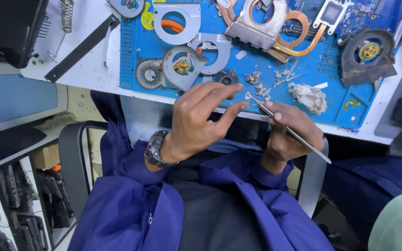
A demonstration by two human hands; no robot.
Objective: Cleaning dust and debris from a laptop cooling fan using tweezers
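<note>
Right hand (287, 135): fingers clamped on a thin metal spatula (288, 130), tip just beside the left fingertips. Left hand (198, 118): fingers apart, holding nothing. Beyond the fingers: blue mat (257, 60) on the surface, grey paste wad (309, 96), fan housing (182, 67).

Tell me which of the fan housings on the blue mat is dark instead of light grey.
The dark fan housing at the mat's far right edge, with a yellow-green hub. The other housings, left of the copper heat pipe assembly, are all light grey metal.
</note>
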